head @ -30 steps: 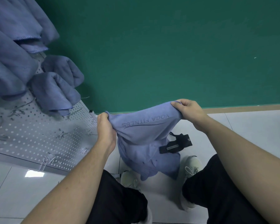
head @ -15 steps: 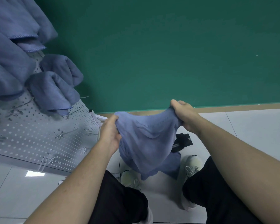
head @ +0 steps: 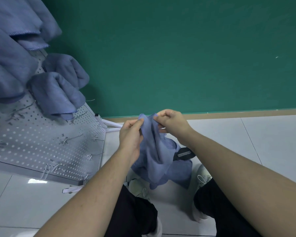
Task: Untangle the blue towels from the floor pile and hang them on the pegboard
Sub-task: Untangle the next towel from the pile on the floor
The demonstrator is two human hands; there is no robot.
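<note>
At the far left, the white pegboard [head: 41,141] stood tilted on the tiled floor [head: 272,151], with many metal hooks [head: 63,141] projecting from its perforated face. Hung blue towels [head: 58,93] occupied its upper area: two bunched ones were distinct at the right edge of the board, and larger folds above them ran out of view, so that the full count could not be told. To the right of the board, one left hand [head: 131,135] pinched the top edge of one blue towel [head: 154,151] between thumb and curled fingers. One right hand [head: 172,121] pinched the same edge just beside it, the two hands close together. The towel hung down between the forearms to the floor, where more blue cloth lay gathered. One black strap [head: 184,153] lay just right of the hanging cloth. Two pale shoes [head: 202,177] stood on the tiles below, against the green wall [head: 178,57] backdrop.
</note>
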